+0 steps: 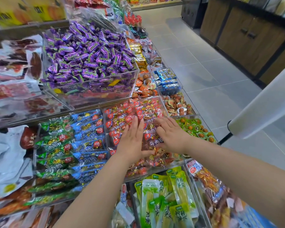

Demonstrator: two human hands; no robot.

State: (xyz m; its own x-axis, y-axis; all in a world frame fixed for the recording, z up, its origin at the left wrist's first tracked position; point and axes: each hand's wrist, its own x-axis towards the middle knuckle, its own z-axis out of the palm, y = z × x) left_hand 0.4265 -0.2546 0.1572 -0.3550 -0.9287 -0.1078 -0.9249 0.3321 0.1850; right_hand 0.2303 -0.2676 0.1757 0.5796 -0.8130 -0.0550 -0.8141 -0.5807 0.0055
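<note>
A clear plastic bin (105,112) holds a heap of red-wrapped snack packets (120,116). My left hand (132,142) lies flat on the packets with straight fingers pointing away from me. Just to its right, my right hand (169,135) also rests on the packets, palm down, fingers spread and slightly bent toward the left. The two hands are close together with a narrow gap of packets showing between them. Neither hand visibly holds a packet.
Bins of blue packets (89,134) and green packets (54,145) lie left of the red bin. A raised bin of purple candies (87,55) stands behind. Green-yellow pouches (163,199) sit in front. A grey tiled aisle (204,71) and a white roll (266,102) are right.
</note>
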